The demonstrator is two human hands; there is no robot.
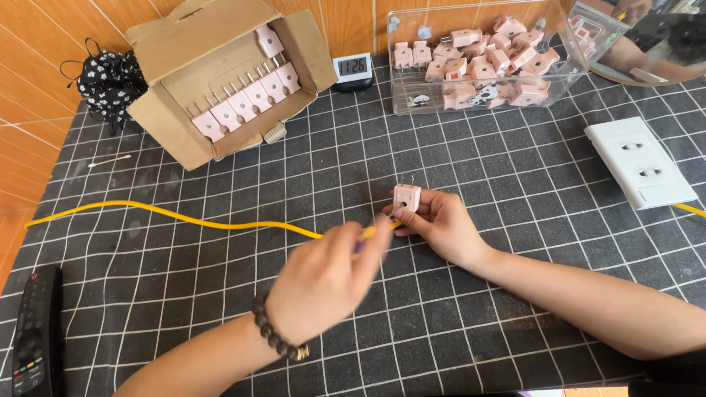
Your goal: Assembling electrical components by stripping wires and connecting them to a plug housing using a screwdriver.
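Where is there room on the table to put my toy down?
Bare cloth lies between the white socket plate and the right hand, and between the remote and left hand. The back is crowded: cardboard box, clock, clear tub.

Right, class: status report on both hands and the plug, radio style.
Right hand pinching pink plug, prongs up. Left hand gripping a tool, blurred, at yellow cable end beside plug. Nothing between hands.

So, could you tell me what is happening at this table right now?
A person's right hand holds a small pink plug upright over the black grid mat. The left hand, blurred, meets the end of a yellow cable at the plug. More pink plugs fill the cardboard box and clear bin.
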